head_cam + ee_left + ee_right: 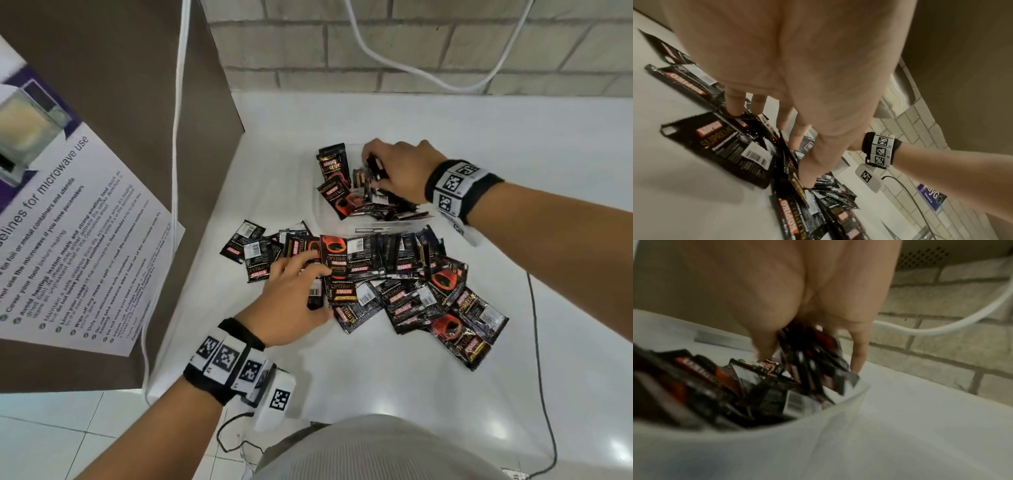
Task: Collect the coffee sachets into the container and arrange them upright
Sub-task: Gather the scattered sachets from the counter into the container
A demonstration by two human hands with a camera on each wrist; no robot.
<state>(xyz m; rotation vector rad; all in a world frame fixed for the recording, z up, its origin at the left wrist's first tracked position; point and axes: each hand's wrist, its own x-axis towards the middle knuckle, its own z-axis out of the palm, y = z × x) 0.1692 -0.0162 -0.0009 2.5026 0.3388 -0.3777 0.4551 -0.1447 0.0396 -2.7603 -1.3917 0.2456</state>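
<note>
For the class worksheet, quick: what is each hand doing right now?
Left hand: open, fingers spread on the loose sachets.
Right hand: gripping a bunch of sachets over the container.

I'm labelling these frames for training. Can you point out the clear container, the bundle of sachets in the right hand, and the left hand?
container (pixel 849 400), right wrist view, on its clear front rim.
bundle of sachets (pixel 812 356), right wrist view, middle of the gripped bunch.
left hand (pixel 291 301), head view, on the back of the hand.
</note>
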